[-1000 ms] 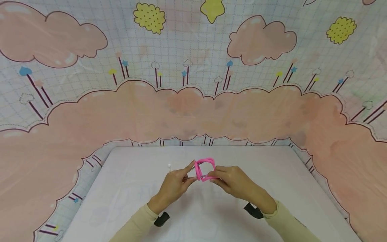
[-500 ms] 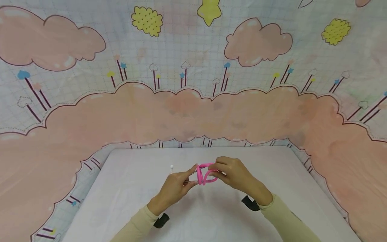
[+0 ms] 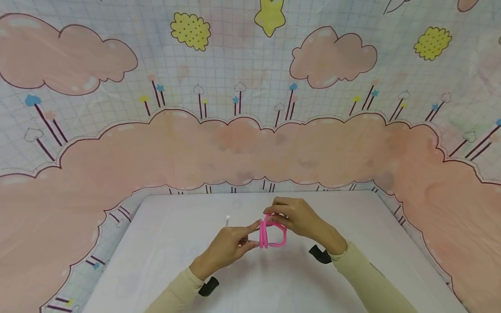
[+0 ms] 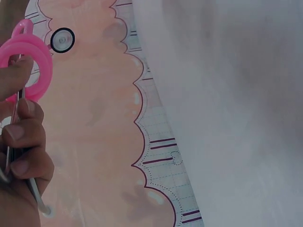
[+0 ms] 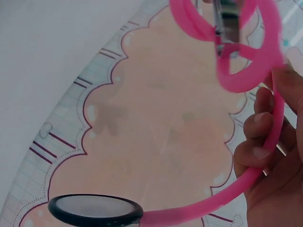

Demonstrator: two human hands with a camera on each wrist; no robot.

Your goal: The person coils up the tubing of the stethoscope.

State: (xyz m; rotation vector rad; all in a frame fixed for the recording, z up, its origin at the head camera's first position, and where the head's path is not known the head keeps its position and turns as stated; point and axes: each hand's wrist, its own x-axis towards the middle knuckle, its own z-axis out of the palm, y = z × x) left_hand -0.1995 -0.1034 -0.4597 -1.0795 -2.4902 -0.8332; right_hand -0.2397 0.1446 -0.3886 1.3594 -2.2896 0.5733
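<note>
A stethoscope with pink tubing (image 3: 285, 235) is held in the air between both hands, above the table's far half. My left hand (image 3: 225, 248) grips its metal ear tubes (image 4: 22, 94), fingers curled round them in the left wrist view. One white ear tip (image 3: 228, 217) sticks up behind that hand. Pink loops go round the metal tubes just beyond the left fingertips. My right hand (image 3: 301, 219) pinches the tubing close to these loops. Below it, the free end of the tubing curves down to the round chest piece (image 5: 94, 208) with its black rim.
A white table (image 3: 176, 217) lies under both hands. Behind and around it spreads a cloth (image 3: 250, 148) printed with clouds and stars. Black straps (image 3: 321, 254) show at both wrists.
My right hand has moved up and inward, over the loops, carrying the tubing round the metal ear tubes. My left hand keeps its grip and has shifted slightly right and down.
</note>
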